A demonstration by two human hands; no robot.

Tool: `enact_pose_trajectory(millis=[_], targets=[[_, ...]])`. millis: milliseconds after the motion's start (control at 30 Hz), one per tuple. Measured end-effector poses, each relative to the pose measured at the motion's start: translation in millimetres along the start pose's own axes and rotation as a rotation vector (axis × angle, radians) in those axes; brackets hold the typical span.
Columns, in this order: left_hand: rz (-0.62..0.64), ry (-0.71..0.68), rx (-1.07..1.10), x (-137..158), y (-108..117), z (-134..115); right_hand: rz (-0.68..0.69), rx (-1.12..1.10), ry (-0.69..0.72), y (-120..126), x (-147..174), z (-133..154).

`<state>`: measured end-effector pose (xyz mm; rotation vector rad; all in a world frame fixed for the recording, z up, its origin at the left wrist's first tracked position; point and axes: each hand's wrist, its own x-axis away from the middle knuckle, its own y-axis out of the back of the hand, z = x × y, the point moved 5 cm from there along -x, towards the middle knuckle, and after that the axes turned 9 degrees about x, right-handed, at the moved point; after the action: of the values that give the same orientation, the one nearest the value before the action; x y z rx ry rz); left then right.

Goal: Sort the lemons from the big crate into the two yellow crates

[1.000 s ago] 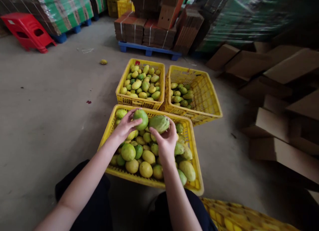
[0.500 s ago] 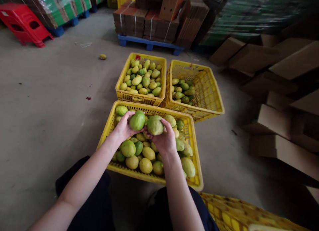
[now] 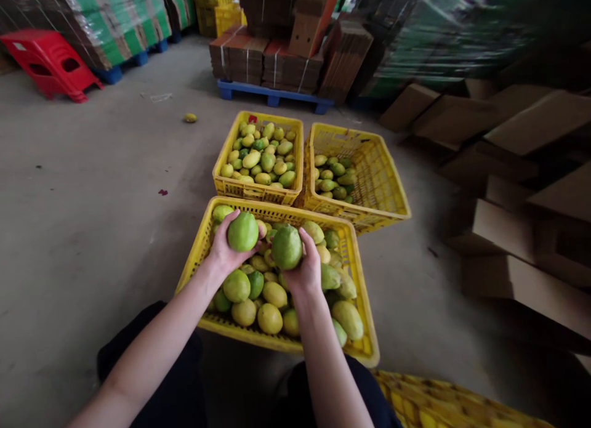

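My left hand [image 3: 222, 250] is closed around a green lemon [image 3: 242, 232], fingers beneath and thumb at its side. A second, darker green lemon [image 3: 287, 247] sits upright in my right hand [image 3: 308, 269], its pointed end up. Both hands are held side by side, with a small gap between the two fruits. Under them stands a yellow plastic crate [image 3: 365, 298] filled with green and yellow lemons [image 3: 270, 318]. My forearms hide part of its contents.
Beyond stand a yellow crate [image 3: 253, 193] full of smaller lemons and another crate [image 3: 381, 175] with some at its left. One lemon [image 3: 190, 117] lies on the floor. A red stool [image 3: 50, 61], a blue pallet [image 3: 273, 98] of flattened cartons and cardboard boxes [image 3: 503, 231] surround them.
My hands have moved slightly apart. The lemon in my right hand has turned so its tip points up, and the left one has turned too. The view has tilted up slightly.
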<state>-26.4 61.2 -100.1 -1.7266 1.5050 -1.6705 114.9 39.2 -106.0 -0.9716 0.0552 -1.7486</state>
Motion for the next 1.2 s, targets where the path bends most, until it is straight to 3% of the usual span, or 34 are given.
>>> enact_pose_trajectory(millis=[167,500,767,1033,1200], targets=[[0.012,0.017,-0.066,-2.2,-0.9,2.4,0.000,-0.037,-0.065,0.0,3.7,-1.7],[-0.217,-0.012,0.019,-10.8,10.5,10.1,0.049,-0.084,-0.218,11.8,-10.8,-12.2],[-0.129,-0.019,0.094,-3.0,8.5,5.0,0.058,-0.187,-0.107,5.3,-4.1,-4.6],[-0.225,0.066,0.012,-5.1,10.0,9.4,0.125,-0.102,-0.133,5.2,-2.8,2.5],[-0.254,0.045,0.051,3.0,3.5,9.7,0.068,-0.116,-0.066,9.7,-9.9,1.1]])
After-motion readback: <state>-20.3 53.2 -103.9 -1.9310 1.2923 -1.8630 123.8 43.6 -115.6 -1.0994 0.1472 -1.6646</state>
